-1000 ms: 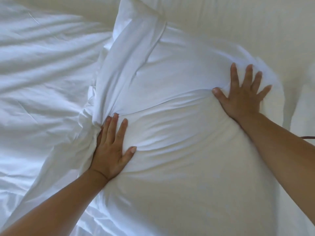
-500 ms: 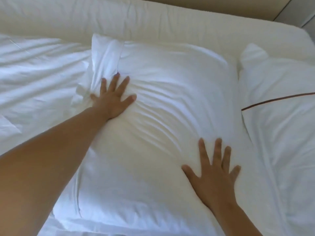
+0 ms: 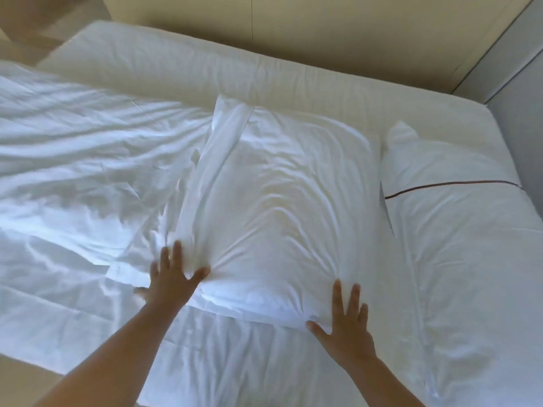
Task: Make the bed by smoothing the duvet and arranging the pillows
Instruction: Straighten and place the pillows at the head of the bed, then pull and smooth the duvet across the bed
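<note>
Touching pillow (image 3: pixel 279 201) near corners: L hand (image 3: pixel 172 282), R hand (image 3: pixel 349 327).

- The left hand (image 3: pixel 172 279), at 7 o'clock, is smeared by blur; its outer fingers cannot be told apart
- The left forearm (image 3: pixel 117 348) and the right forearm (image 3: pixel 390 386) are cut off by the bottom edge, at 7 and 5 o'clock
- The near corner of the pillow (image 3: pixel 282 201) is covered by the right hand (image 3: pixel 346 327)
- The second pillow (image 3: pixel 458 230), at 3 o'clock, is cut by the right edge
- The duvet (image 3: pixel 73 171) is cropped at 9 o'clock
</note>
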Motion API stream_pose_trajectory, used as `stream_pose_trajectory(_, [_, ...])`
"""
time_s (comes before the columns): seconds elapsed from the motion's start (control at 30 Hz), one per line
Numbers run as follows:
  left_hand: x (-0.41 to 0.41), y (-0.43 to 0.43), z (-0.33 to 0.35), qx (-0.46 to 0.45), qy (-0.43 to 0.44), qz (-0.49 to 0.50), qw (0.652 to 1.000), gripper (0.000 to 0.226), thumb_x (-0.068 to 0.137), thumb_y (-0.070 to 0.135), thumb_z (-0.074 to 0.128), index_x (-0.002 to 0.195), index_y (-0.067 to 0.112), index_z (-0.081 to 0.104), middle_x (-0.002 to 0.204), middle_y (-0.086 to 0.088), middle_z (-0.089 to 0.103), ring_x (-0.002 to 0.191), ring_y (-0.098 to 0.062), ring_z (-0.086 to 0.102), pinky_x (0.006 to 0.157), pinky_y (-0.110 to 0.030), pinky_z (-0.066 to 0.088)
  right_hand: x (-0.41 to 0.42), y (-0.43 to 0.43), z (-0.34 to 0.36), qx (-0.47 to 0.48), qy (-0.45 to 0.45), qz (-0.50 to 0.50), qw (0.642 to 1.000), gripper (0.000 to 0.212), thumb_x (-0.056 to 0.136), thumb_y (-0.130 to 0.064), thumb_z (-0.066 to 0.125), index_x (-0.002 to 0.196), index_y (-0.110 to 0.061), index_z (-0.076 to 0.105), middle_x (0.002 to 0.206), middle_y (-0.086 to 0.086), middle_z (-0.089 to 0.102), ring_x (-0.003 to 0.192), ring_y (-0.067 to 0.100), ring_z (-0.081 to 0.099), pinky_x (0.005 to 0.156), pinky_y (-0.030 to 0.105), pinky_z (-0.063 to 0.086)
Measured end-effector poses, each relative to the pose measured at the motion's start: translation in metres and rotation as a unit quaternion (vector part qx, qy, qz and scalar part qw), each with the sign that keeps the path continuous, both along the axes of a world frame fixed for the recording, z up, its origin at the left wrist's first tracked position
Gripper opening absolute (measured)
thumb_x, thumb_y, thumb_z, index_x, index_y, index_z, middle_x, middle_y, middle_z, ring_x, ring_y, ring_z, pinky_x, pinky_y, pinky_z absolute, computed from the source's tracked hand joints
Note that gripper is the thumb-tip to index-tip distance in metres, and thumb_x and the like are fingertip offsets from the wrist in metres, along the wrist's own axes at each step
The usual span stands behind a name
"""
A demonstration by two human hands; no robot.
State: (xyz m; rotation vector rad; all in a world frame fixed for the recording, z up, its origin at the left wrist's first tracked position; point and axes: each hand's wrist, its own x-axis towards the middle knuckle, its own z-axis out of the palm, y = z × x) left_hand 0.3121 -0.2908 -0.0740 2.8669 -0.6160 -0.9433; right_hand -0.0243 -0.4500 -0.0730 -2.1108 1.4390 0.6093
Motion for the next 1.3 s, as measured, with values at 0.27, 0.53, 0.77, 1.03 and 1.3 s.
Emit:
stream_pose_trajectory(0.27, [-0.054,0.044,0.100,-0.105,0.025,-0.069,0.992,0.094,0.085,0.069,0.057,0.159,0.030,0.013,0.165,-0.002,0.025,0.148,-0.026,0.031,0.114,-0.053,0.035,-0.003,-0.023,0.131,0.001,-0.060,0.099,0.993,0.089,0.092,-0.072,0.042,0.161,-0.028,0.007,0.166,0.005,0.019,0.146,0.029,0.033,0.112,0.046,0.038])
stream_pose_trajectory(0.53, [-0.129,0.111,0.191,-0.177,-0.018,-0.044,0.983,0.070,0.096,0.042,0.061,0.155,0.019,0.032,0.159,0.001,0.035,0.143,-0.016,0.039,0.113,-0.028,0.031,0.053,0.038,0.213,-0.035,-0.105,0.246,0.963,0.081,0.095,-0.070,0.036,0.158,-0.022,0.018,0.156,0.009,0.034,0.137,0.029,0.044,0.106,0.044,0.043])
stream_pose_trajectory(0.77, [-0.087,0.247,0.223,-0.166,-0.058,0.021,0.984,0.069,0.096,0.046,0.056,0.155,0.024,0.028,0.154,0.004,0.041,0.138,-0.015,0.044,0.107,-0.030,0.039,0.160,0.161,0.238,-0.046,-0.121,0.380,0.916,0.070,0.098,-0.059,0.045,0.152,-0.018,0.026,0.140,0.008,0.047,0.127,0.028,0.052,0.100,0.042,0.047])
stream_pose_trajectory(1.03, [-0.006,0.442,0.257,-0.152,-0.091,0.125,0.976,0.072,0.092,0.051,0.059,0.153,0.022,0.032,0.150,0.000,0.046,0.133,-0.020,0.050,0.106,-0.034,0.042,0.300,0.350,0.259,-0.007,-0.132,0.503,0.854,0.064,0.099,-0.054,0.046,0.149,-0.018,0.032,0.131,0.007,0.054,0.116,0.026,0.058,0.088,0.037,0.050])
stream_pose_trajectory(1.3, [0.077,0.558,0.269,-0.146,-0.116,0.191,0.964,0.073,0.092,0.046,0.059,0.154,0.020,0.031,0.152,-0.001,0.045,0.136,-0.022,0.048,0.107,-0.034,0.042,0.421,0.469,0.262,0.011,-0.124,0.574,0.809,0.065,0.100,-0.051,0.047,0.154,-0.020,0.028,0.139,0.006,0.050,0.119,0.024,0.056,0.096,0.035,0.049])
